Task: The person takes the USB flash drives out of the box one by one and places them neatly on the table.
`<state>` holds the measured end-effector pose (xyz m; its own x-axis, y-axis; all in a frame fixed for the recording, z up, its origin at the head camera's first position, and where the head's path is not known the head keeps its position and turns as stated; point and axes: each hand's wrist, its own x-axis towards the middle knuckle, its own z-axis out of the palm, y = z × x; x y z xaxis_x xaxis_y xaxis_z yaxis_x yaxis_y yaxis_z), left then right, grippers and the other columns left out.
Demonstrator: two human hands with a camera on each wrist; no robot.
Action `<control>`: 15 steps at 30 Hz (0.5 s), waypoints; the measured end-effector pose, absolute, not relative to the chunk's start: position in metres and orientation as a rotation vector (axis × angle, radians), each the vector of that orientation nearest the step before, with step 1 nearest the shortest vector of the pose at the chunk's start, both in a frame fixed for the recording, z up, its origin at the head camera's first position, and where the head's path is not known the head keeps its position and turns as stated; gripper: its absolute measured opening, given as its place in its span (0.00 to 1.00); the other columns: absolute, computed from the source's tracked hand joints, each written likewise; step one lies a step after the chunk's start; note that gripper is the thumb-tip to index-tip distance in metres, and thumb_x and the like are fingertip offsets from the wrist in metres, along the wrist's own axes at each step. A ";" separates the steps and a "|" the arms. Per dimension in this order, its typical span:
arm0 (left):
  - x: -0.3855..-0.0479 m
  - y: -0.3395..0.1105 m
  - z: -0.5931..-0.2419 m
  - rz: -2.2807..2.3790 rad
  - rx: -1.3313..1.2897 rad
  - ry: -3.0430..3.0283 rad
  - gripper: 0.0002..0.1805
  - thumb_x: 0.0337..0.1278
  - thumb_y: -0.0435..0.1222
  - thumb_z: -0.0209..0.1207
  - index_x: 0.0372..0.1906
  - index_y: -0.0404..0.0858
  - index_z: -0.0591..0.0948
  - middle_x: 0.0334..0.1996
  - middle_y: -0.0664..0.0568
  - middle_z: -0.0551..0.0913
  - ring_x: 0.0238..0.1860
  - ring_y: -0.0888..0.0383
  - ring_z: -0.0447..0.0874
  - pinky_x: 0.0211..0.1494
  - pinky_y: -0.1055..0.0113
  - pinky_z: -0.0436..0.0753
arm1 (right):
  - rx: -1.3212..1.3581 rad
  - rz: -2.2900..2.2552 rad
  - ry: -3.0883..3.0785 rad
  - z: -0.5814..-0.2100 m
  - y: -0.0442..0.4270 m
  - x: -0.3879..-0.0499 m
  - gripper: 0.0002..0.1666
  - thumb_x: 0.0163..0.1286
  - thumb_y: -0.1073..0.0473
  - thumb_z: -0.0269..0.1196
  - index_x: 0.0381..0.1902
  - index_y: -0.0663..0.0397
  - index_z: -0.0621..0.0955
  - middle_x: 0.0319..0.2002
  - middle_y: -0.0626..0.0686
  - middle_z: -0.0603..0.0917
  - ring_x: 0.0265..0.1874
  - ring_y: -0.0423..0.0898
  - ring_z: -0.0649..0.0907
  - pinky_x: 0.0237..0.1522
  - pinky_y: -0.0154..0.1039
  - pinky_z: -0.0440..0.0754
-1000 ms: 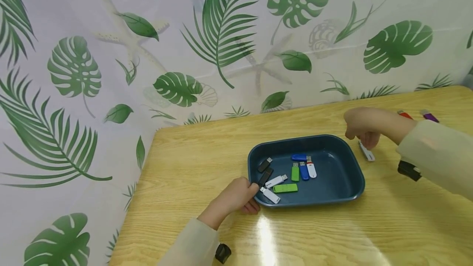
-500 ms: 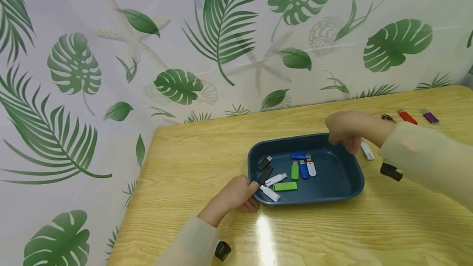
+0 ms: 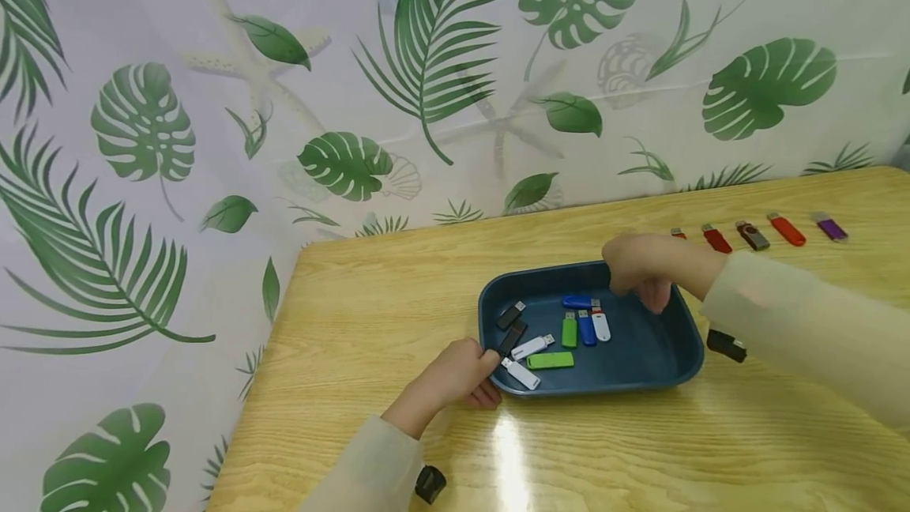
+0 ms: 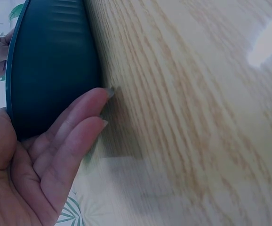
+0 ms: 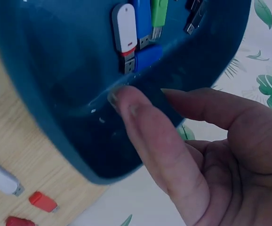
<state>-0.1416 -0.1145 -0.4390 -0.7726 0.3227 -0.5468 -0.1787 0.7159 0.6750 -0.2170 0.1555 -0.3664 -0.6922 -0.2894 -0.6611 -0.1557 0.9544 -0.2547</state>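
A dark blue tray (image 3: 611, 366) stands on the table, holding several USB flash drives. My left hand (image 3: 458, 371) grips its front left corner, thumb over the rim and fingers against the outer wall. Over the back right corner of the tray is my right hand (image 3: 640, 263); in the right wrist view its fingers are extended, the thumb apart, with nothing between them. Nearest that hand lie a blue USB drive (image 3: 579, 302) and a white one with a red collar (image 5: 126, 29). Green drives (image 3: 550, 359), white drives (image 3: 521, 374) and black drives (image 3: 509, 314) lie farther left.
On the table behind and right of the tray are a dark red USB drive (image 3: 716, 239), a swivel drive (image 3: 753, 236), a red one (image 3: 787, 230) and a purple one (image 3: 830, 226). A white drive (image 5: 0, 176) lies beside the tray. A leaf-print cloth (image 3: 455, 101) hangs behind.
My right hand has moved left, from above the white drive on the table to over the tray, uncovering drives behind its arm. My left hand keeps its place on the tray.
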 end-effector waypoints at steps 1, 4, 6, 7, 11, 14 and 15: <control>-0.141 -0.115 -0.439 0.977 0.105 2.255 0.19 0.60 0.36 0.45 0.21 0.30 0.79 0.17 0.45 0.84 0.20 0.51 0.85 0.24 0.61 0.83 | -0.293 -0.229 2.341 -0.368 0.153 -0.217 0.11 0.64 0.65 0.55 0.27 0.68 0.80 0.18 0.57 0.83 0.18 0.47 0.84 0.24 0.39 0.83; -0.141 -0.115 -0.438 0.984 0.103 2.257 0.19 0.60 0.36 0.45 0.21 0.30 0.79 0.17 0.45 0.84 0.20 0.51 0.85 0.24 0.61 0.83 | -0.240 -0.221 2.320 -0.371 0.145 -0.219 0.12 0.65 0.64 0.55 0.28 0.69 0.80 0.18 0.57 0.83 0.19 0.48 0.85 0.25 0.39 0.84; -0.141 -0.114 -0.438 0.989 0.107 2.255 0.19 0.60 0.36 0.45 0.21 0.30 0.79 0.17 0.45 0.84 0.20 0.51 0.85 0.24 0.61 0.83 | -0.214 -0.197 2.307 -0.375 0.139 -0.219 0.12 0.66 0.64 0.55 0.29 0.70 0.79 0.19 0.58 0.83 0.20 0.49 0.85 0.26 0.39 0.84; -0.141 -0.114 -0.438 0.990 0.111 2.255 0.19 0.60 0.36 0.45 0.21 0.30 0.79 0.17 0.45 0.84 0.20 0.51 0.85 0.24 0.61 0.83 | -0.205 -0.179 2.299 -0.378 0.137 -0.220 0.11 0.66 0.64 0.55 0.29 0.70 0.78 0.19 0.58 0.84 0.20 0.49 0.86 0.27 0.40 0.84; -0.141 -0.115 -0.439 0.990 0.122 2.256 0.20 0.60 0.36 0.45 0.21 0.29 0.79 0.17 0.45 0.84 0.20 0.51 0.85 0.24 0.61 0.83 | -0.176 -0.124 2.283 -0.397 0.129 -0.224 0.09 0.66 0.64 0.57 0.32 0.68 0.75 0.21 0.60 0.83 0.22 0.51 0.86 0.28 0.41 0.84; -0.141 -0.116 -0.439 0.992 0.117 2.254 0.20 0.60 0.36 0.45 0.20 0.29 0.79 0.17 0.45 0.84 0.20 0.51 0.85 0.24 0.60 0.83 | -0.157 -0.123 2.275 -0.402 0.123 -0.223 0.11 0.66 0.63 0.58 0.38 0.70 0.75 0.23 0.62 0.82 0.22 0.52 0.86 0.27 0.41 0.85; -0.141 -0.116 -0.439 0.991 0.116 2.255 0.20 0.60 0.36 0.45 0.20 0.29 0.79 0.17 0.45 0.84 0.20 0.51 0.85 0.24 0.60 0.83 | -0.152 -0.128 2.272 -0.403 0.122 -0.221 0.12 0.67 0.63 0.57 0.41 0.71 0.74 0.23 0.62 0.82 0.22 0.52 0.86 0.27 0.41 0.85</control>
